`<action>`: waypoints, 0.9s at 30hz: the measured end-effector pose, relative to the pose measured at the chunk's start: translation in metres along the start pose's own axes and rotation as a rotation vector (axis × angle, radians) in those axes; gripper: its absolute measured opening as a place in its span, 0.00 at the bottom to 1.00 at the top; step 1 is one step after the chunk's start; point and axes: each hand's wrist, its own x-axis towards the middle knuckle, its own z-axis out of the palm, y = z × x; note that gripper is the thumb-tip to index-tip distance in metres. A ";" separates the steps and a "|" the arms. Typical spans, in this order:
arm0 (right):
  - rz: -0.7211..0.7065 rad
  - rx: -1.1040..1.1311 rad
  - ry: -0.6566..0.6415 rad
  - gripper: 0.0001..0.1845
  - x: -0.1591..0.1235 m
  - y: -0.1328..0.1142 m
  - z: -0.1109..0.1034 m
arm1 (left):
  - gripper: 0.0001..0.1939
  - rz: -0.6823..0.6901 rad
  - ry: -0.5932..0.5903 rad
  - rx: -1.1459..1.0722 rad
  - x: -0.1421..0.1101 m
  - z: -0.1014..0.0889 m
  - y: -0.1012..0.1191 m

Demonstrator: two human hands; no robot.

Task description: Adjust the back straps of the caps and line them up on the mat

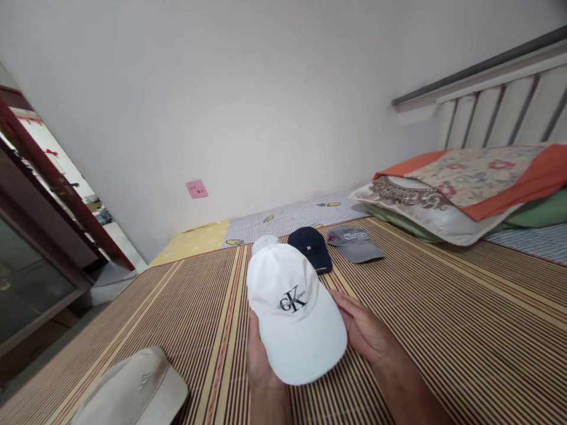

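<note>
A white baseball cap [277, 277] with black lettering on its front is held up above the striped mat, its brim toward me. My left hand [260, 357] grips the cap's left side, the fingers mostly hidden behind it. On the other side my right hand [361, 327] holds the edge near the brim, fingers partly under the cap. Just behind it lie a dark navy cap [310, 245] and a grey cap [355, 243]. Another whitish cap [264, 241] is mostly covered by the held one. A beige cap [133, 386] rests at the lower left.
The striped mat [443, 330] covers the bed, with checked and yellow cloth [195, 243] along the wall. Pillows with a floral, orange-edged cover [482, 171] are stacked at the right by a slatted headboard [505, 109]. A dark red door frame [66, 195] stands at the left.
</note>
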 end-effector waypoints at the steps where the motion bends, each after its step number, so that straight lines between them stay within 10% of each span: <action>1: -0.010 -0.021 -0.011 0.17 0.000 -0.001 0.000 | 0.36 0.028 0.001 -0.002 0.000 -0.002 0.002; 15: -0.104 -0.040 0.128 0.14 -0.004 -0.023 -0.015 | 0.30 0.097 -0.187 -0.096 0.007 -0.016 -0.012; 27: -0.231 -0.051 0.329 0.16 0.002 -0.036 -0.059 | 0.17 -0.039 0.055 0.102 0.015 -0.018 -0.022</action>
